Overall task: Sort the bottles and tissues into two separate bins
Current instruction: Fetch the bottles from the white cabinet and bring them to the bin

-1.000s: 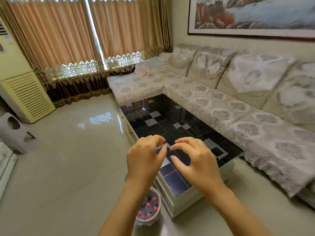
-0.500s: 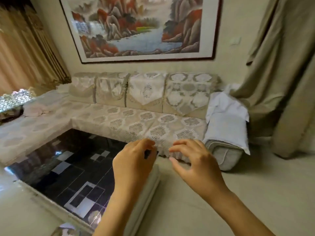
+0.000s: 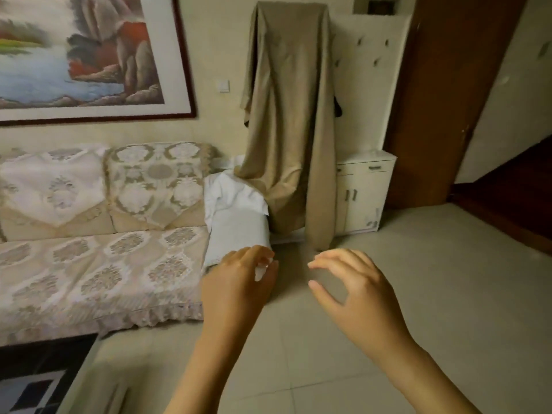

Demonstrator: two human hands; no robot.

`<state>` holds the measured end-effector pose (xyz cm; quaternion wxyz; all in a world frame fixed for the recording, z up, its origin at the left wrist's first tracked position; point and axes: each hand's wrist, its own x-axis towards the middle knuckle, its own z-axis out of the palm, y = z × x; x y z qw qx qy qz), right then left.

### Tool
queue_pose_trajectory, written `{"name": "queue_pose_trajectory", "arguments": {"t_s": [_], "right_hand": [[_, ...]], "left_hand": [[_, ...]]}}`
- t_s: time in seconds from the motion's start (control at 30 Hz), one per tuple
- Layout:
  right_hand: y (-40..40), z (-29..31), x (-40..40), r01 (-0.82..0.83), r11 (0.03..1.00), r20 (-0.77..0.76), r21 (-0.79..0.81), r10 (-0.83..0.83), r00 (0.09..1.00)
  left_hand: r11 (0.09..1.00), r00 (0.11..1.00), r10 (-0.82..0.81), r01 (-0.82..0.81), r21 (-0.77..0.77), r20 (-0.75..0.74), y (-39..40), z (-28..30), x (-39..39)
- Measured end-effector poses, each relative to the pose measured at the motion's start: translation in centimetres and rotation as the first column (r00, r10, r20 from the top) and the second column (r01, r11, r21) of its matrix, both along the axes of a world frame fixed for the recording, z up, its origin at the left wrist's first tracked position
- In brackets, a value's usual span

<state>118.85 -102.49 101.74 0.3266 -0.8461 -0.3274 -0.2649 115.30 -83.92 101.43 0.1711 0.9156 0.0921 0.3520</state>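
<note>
Two hands [image 3: 239, 282] [image 3: 355, 291], one sofa [image 3: 98, 264].

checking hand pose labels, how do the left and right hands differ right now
The left hand shows mostly its back, fingers curled inward toward the thumb, in front of the white-covered sofa arm. The right hand has its fingers more spread and arched, with a wide gap to the thumb, over the bare tiled floor. Both are raised at about the same height, and neither plainly holds anything.
</note>
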Motion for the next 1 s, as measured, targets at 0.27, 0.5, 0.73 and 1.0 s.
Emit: {"name": "queue_pose_trajectory", "arguments": {"t_s": [0.27, 0.5, 0.73, 1.0], "right_hand": [[-5.6, -1.7, 11.6, 0.174, 0.984, -0.035, 0.023, -0.173, 0.984], [-5.4, -1.5, 23.9, 0.217, 0.976, -0.040, -0.018, -0.218, 0.975], [-6.8, -0.7, 34.2, 0.288, 0.955, -0.067, 0.073, -0.283, 0.957], [-12.1, -1.7, 47.4, 0.357, 0.927, -0.085, 0.118, -0.348, 0.933]], "left_hand": [[0.988, 0.988, -0.151, 0.153, 0.035, -0.042, -4.7, -0.8, 13.9], [0.964, 0.963, -0.265, 0.263, -0.039, -0.056, -5.5, -0.2, 26.8], [0.925, 0.925, -0.379, 0.379, -0.021, -0.006, -7.5, 1.1, 38.8], [0.905, 0.904, -0.423, 0.424, 0.012, -0.057, -11.5, 0.7, 54.2]]}}
